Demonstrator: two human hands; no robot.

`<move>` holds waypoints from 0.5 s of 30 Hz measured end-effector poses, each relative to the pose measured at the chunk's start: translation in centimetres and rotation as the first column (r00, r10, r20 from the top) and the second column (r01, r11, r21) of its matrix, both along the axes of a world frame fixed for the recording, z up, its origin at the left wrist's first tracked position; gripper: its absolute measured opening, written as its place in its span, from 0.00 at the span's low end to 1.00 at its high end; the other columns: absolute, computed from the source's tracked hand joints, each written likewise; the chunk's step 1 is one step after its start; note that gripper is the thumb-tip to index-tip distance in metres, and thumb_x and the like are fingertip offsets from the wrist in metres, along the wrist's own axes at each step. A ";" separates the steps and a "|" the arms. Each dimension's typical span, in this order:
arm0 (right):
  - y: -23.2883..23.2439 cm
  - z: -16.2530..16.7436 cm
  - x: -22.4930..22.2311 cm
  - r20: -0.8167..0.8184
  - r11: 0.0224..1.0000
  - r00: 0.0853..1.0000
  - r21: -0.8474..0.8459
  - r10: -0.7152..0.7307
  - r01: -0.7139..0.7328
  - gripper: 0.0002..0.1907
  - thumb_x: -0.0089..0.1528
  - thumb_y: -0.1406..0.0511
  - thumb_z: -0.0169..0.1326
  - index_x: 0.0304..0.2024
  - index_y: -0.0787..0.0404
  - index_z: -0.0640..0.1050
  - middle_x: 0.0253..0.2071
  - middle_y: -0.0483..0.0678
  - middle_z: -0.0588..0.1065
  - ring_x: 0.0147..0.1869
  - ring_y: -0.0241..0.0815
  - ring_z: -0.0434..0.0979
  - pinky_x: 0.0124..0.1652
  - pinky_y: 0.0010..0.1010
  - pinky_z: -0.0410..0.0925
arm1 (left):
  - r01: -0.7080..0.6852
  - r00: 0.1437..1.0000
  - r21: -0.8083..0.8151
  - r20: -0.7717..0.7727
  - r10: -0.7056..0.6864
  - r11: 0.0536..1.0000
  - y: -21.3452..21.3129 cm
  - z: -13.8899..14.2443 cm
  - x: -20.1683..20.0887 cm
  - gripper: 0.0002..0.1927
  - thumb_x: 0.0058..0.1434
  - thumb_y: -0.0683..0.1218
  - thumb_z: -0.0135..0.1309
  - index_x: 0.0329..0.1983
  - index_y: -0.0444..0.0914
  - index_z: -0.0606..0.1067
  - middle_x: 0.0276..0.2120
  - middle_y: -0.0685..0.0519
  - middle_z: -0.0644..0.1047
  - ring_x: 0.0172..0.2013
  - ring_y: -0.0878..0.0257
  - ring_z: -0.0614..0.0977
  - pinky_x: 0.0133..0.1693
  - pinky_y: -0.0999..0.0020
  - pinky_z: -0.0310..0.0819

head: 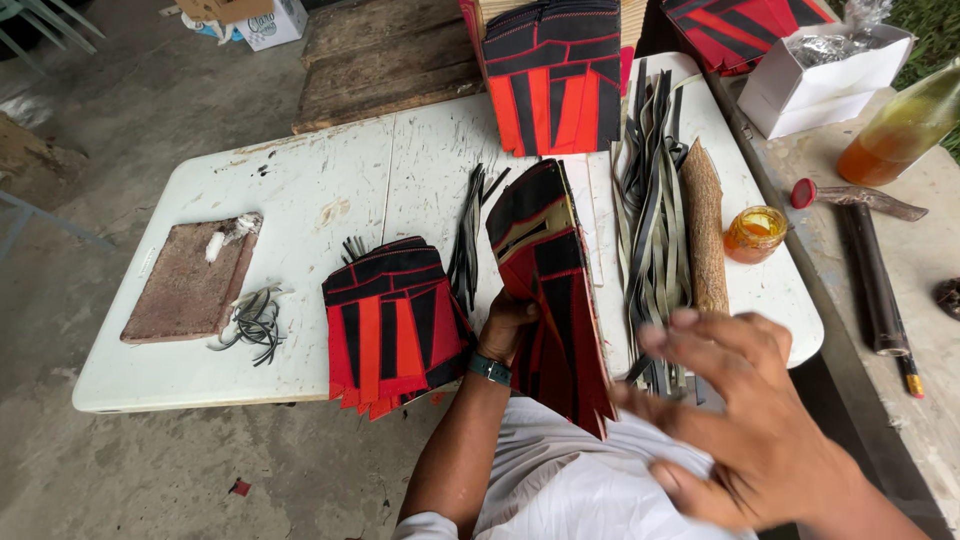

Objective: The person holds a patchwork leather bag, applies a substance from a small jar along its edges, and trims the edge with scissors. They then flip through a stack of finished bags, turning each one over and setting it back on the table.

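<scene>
- White plastic folding table (pixel 300 200) stands on concrete floor.
- Left hand (pixel 505 325) grips an upright red-and-black stitched fabric piece (pixel 550 290), long axis toward 12 o'clock.
- Right hand (pixel 745 400), open and empty, blurred, lies at 4 o'clock from it.

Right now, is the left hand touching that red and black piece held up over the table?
Touching. The head view shows the left hand gripping the lower edge of the upright red and black piece, fingers wrapped against it. The right hand is blurred and off it.

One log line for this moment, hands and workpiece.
left hand: holds red-black panel upright | right hand: raised, blurred, empty | table: panel stack
</scene>
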State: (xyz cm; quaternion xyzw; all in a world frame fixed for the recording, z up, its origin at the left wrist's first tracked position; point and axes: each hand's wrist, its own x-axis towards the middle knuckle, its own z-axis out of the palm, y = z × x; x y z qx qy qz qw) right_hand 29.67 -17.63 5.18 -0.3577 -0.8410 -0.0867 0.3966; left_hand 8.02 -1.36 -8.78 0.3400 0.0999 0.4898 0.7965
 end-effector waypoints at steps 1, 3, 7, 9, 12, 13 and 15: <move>-0.1 0.1 0.0 -0.044 0.997 0.996 -0.010 0.078 -0.079 0.22 0.62 0.46 0.49 0.54 0.40 0.78 0.61 0.47 0.69 0.66 0.53 0.65 0.60 0.50 0.56 | 0.019 1.000 -0.013 0.013 -0.018 1.000 0.1 -0.2 0.0 0.43 0.53 0.40 0.68 0.72 0.34 0.63 0.63 0.48 0.74 0.63 0.53 0.75 0.67 0.57 0.67; 0.0 0.3 -0.3 0.052 0.994 0.994 0.035 -0.101 0.099 0.24 0.61 0.45 0.48 0.54 0.42 0.80 0.60 0.50 0.69 0.63 0.55 0.64 0.56 0.51 0.53 | 0.059 0.998 -0.046 0.038 -0.057 0.997 0.2 -0.7 -0.1 0.43 0.53 0.39 0.68 0.71 0.34 0.63 0.62 0.48 0.74 0.62 0.52 0.75 0.66 0.56 0.67; 1.2 1.2 -0.2 0.070 0.962 0.965 0.123 -0.252 0.242 0.25 0.63 0.46 0.46 0.55 0.45 0.82 0.60 0.53 0.70 0.64 0.57 0.64 0.56 0.53 0.53 | 0.046 0.999 0.007 0.006 -0.046 0.999 0.2 -1.3 0.2 0.42 0.53 0.39 0.68 0.71 0.33 0.64 0.62 0.48 0.75 0.63 0.52 0.75 0.67 0.56 0.67; 1.2 1.5 -0.2 0.076 0.977 0.979 0.119 -0.188 0.179 0.26 0.63 0.44 0.44 0.55 0.43 0.81 0.58 0.51 0.69 0.62 0.54 0.63 0.54 0.52 0.52 | 0.032 0.999 0.040 -0.013 -0.032 0.999 0.1 -1.4 0.3 0.43 0.52 0.39 0.67 0.72 0.34 0.64 0.62 0.49 0.75 0.63 0.54 0.76 0.67 0.57 0.66; 1.3 1.3 -0.2 0.145 0.963 0.954 0.098 -0.262 0.249 0.28 0.63 0.44 0.43 0.58 0.43 0.80 0.61 0.52 0.69 0.65 0.56 0.63 0.55 0.53 0.52 | 0.158 0.986 -0.020 0.047 -0.157 0.987 -0.2 -1.4 0.2 0.41 0.55 0.39 0.68 0.72 0.32 0.64 0.61 0.43 0.75 0.61 0.49 0.76 0.65 0.51 0.67; 1.5 1.0 -0.3 0.179 0.948 0.932 0.099 -0.316 0.302 0.29 0.63 0.44 0.42 0.59 0.44 0.81 0.62 0.54 0.69 0.67 0.58 0.62 0.55 0.54 0.52 | 0.167 0.986 -0.005 0.029 -0.166 0.986 -0.4 -1.3 0.1 0.42 0.54 0.40 0.68 0.72 0.32 0.64 0.62 0.44 0.75 0.62 0.49 0.76 0.66 0.51 0.67; 1.5 0.7 0.1 0.097 0.956 0.955 0.116 -0.281 0.270 0.28 0.66 0.43 0.40 0.59 0.43 0.79 0.63 0.54 0.67 0.67 0.57 0.61 0.56 0.53 0.51 | 0.186 0.982 0.030 -0.003 -0.186 0.982 -0.5 -1.1 0.1 0.44 0.53 0.40 0.68 0.72 0.32 0.63 0.64 0.44 0.74 0.64 0.50 0.76 0.68 0.52 0.66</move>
